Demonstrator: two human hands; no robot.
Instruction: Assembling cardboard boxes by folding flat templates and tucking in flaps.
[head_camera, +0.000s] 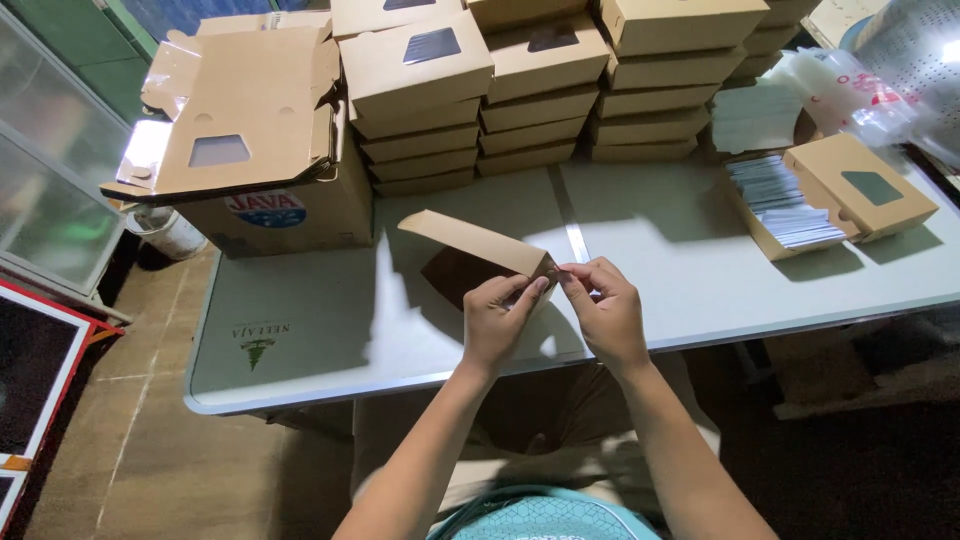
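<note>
Brown cardboard box blank (478, 255), partly folded, held just above the near edge of the bench (320, 330), near the middle. Long flap raised and slanting up to the left, darker inside face showing beneath it. Left hand (497, 320) pinching the blank's near right corner, thumb and fingers closed on the card. Right hand (603, 310) just beside it, fingertips closed on the same corner, the two grips nearly touching.

Pale grey bench beneath, a seam running from near to far through its middle. At far centre, stacks of folded window boxes (520, 90), brown with dark windows on top, set side by side in several columns. To the far left, a larger cardboard carton (290, 210) with flat window blanks (235, 110) lying on top and overhanging its left side. To the right, an open brown box (835, 190) with a stack of white sheets (785, 200) in one half and its windowed lid folded back. Beyond that, at far right, clear plastic bags (850, 95). Tiled floor (150, 450) on the left, below the bench.
</note>
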